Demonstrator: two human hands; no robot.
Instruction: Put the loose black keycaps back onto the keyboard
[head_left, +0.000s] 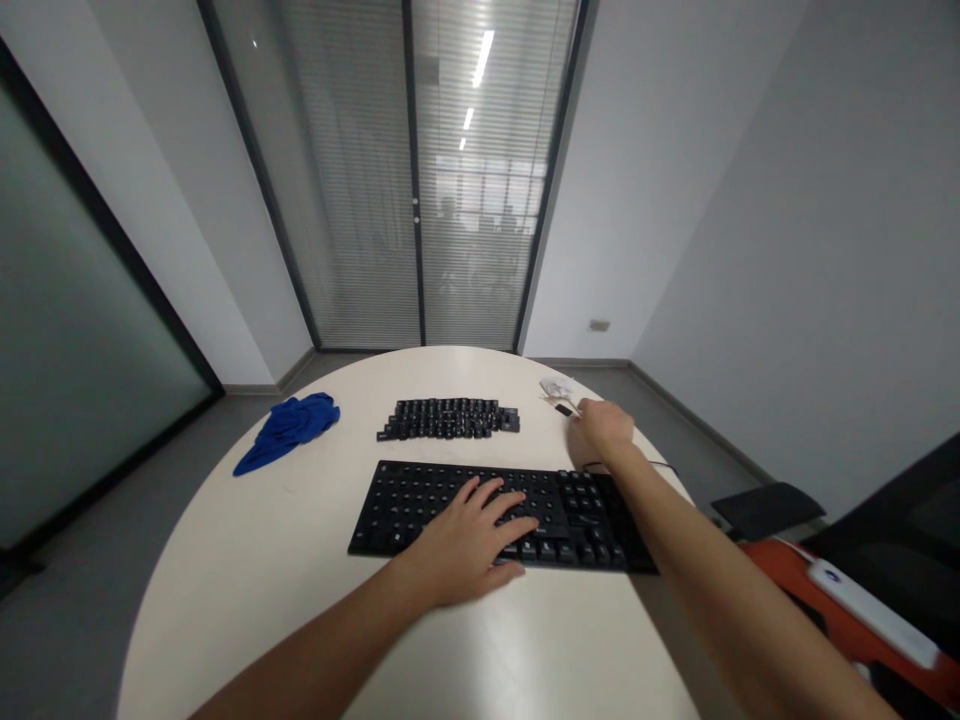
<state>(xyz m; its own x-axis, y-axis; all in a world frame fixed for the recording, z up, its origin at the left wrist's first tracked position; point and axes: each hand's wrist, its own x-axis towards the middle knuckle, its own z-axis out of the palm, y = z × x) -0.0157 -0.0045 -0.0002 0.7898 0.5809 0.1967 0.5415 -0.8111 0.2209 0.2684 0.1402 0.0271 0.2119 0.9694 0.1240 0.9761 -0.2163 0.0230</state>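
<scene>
A black keyboard point(420, 500) lies across the round white table point(300, 560). My left hand point(469, 545) rests flat on its middle keys, fingers spread, holding nothing. Beyond the keyboard several loose black keycaps point(448, 418) are laid out in rows. My right hand point(600, 432) reaches past the keyboard's right end and closes on a small tool point(564, 408) with a dark tip. Next to that tool sits a small white crumpled item point(556, 387). What the fingers grip beneath the hand is hidden.
A crumpled blue cloth point(289, 428) lies at the table's left. A thin black cable point(664, 466) runs off the right edge. A black chair point(885, 540) with an orange and white object point(847, 615) stands at the right. Glass doors with blinds point(420, 200) are behind.
</scene>
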